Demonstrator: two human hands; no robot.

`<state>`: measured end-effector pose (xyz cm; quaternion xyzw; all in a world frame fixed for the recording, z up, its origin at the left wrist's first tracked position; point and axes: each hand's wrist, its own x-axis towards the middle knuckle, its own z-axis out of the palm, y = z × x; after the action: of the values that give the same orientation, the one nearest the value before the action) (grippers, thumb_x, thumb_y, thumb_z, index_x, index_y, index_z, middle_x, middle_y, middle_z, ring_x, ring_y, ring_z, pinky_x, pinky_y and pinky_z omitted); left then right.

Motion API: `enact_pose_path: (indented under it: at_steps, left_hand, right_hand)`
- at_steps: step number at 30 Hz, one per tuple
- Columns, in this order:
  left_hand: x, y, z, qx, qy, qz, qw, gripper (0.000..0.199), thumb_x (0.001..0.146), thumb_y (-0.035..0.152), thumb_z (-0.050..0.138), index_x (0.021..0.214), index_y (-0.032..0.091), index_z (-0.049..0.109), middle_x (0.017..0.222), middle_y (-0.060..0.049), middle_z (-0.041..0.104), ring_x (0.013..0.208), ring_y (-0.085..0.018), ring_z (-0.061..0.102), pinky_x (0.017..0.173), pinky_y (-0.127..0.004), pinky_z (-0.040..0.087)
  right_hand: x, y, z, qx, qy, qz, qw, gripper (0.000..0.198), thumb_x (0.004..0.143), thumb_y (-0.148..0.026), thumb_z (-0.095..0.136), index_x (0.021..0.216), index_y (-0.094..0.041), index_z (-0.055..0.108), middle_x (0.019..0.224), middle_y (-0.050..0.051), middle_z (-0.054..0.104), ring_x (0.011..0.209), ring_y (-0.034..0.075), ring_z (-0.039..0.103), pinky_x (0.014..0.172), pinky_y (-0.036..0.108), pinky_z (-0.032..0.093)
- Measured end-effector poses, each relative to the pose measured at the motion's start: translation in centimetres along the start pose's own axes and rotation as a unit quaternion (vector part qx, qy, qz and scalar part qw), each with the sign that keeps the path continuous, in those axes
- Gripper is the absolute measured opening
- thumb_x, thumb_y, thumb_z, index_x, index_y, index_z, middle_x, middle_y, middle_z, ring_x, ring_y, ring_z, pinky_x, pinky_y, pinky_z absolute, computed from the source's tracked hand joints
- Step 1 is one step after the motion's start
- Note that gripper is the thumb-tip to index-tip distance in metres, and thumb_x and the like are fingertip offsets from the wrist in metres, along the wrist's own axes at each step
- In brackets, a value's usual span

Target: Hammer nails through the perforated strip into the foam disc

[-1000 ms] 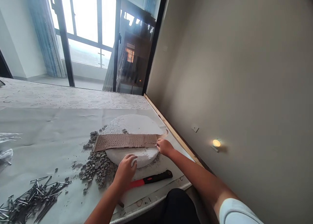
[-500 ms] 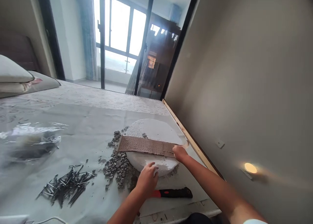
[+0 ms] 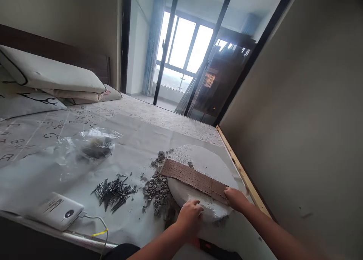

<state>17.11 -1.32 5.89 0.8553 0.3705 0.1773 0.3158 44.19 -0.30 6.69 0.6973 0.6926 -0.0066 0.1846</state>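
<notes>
My right hand (image 3: 236, 199) is closed on the right end of a flat brown strip (image 3: 195, 178) dotted with rows of small holes. The strip lies across a round white slab (image 3: 204, 158) with a rough, pitted surface. Close to the slab's near edge is my left hand (image 3: 189, 216), its fingers bent but apart, with nothing visible in them. Under the left forearm lies a tool with a red and black handle (image 3: 212, 248); its head is mostly hidden. Grey stone rubble (image 3: 157, 188) is heaped along the slab's left side.
Loose nails (image 3: 115, 192) lie in a pile to the left. Behind them is a clear plastic bag (image 3: 98, 144) with dark contents. A white power bank (image 3: 56, 210) with a cable sits near the front edge. A wooden rail (image 3: 244, 173) runs beside the right wall; pillows (image 3: 62, 74) are far left.
My view has turned left, so the scene sits further right and the power bank and pillows show more fully. Both hands keep nearly the same places at the strip and slab.
</notes>
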Motion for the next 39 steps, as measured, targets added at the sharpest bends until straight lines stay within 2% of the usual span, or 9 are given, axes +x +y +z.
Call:
enact_pose_path:
  at_steps: [5,13,19,22,28,33,39]
  left_hand:
    - [0.1,0.0,1.0,-0.015,0.017,0.007,1.0,0.029,0.074,0.014,0.051,0.096,0.018,0.069,0.123,-0.008,0.057,0.112,-0.024,0.052,0.099,-0.037,0.04]
    - [0.1,0.1,1.6,-0.02,0.043,0.031,0.998,0.028,0.074,0.015,0.052,0.095,0.017,0.069,0.122,-0.01,0.058,0.111,-0.024,0.052,0.098,-0.039,0.042]
    - [0.2,-0.1,2.1,-0.013,0.057,0.037,0.998,0.028,0.074,0.017,0.053,0.096,0.018,0.07,0.122,-0.009,0.058,0.11,-0.025,0.053,0.097,-0.04,0.042]
    - [0.2,0.0,2.2,-0.005,0.056,0.05,0.997,0.027,0.074,0.018,0.053,0.096,0.018,0.07,0.123,-0.01,0.058,0.109,-0.025,0.053,0.096,-0.04,0.043]
    - [0.2,0.1,2.0,0.016,0.037,0.064,0.997,0.027,0.075,0.018,0.05,0.094,0.016,0.069,0.122,-0.012,0.057,0.107,-0.026,0.054,0.092,-0.041,0.045]
    - [0.5,-0.2,2.2,0.026,0.044,0.063,0.997,0.027,0.076,0.021,0.051,0.096,0.016,0.069,0.121,-0.012,0.057,0.106,-0.026,0.055,0.092,-0.042,0.045]
    - [1.0,-1.0,2.5,0.035,0.054,0.058,0.996,0.023,0.075,0.016,0.05,0.088,0.016,0.069,0.118,-0.011,0.06,0.102,-0.024,0.057,0.091,-0.04,0.046]
  right_hand:
    - [0.1,0.3,1.4,-0.004,-0.001,-0.044,0.999,0.026,0.076,0.0,0.041,0.088,-0.011,0.061,0.096,0.013,0.061,0.088,0.02,0.058,0.069,0.027,0.036]
    - [0.5,1.5,3.5,0.014,-0.013,-0.061,0.998,0.019,0.08,-0.01,0.046,0.091,-0.012,0.061,0.097,0.015,0.061,0.093,0.025,0.059,0.077,0.031,0.038]
    - [1.2,2.5,5.5,0.046,-0.02,-0.042,0.998,0.018,0.082,-0.013,0.043,0.078,-0.014,0.06,0.09,0.014,0.062,0.086,0.024,0.061,0.074,0.032,0.039]
    - [1.1,2.8,5.4,0.055,-0.018,-0.034,0.998,0.016,0.08,-0.013,0.044,0.072,-0.016,0.058,0.085,0.012,0.062,0.078,0.023,0.06,0.07,0.031,0.038]
    - [0.6,3.5,4.7,0.089,-0.031,-0.052,0.994,0.008,0.076,-0.017,0.05,0.078,-0.019,0.057,0.086,0.009,0.059,0.072,0.019,0.057,0.061,0.028,0.037]
    - [1.2,3.6,4.7,0.083,-0.042,-0.06,0.994,0.017,0.08,-0.021,0.044,0.065,-0.018,0.053,0.078,0.009,0.057,0.065,0.017,0.054,0.06,0.029,0.035]
    - [1.0,4.2,3.5,0.09,-0.049,-0.089,0.991,0.008,0.07,-0.016,0.052,0.064,-0.02,0.049,0.076,0.007,0.056,0.065,0.017,0.051,0.06,0.027,0.034]
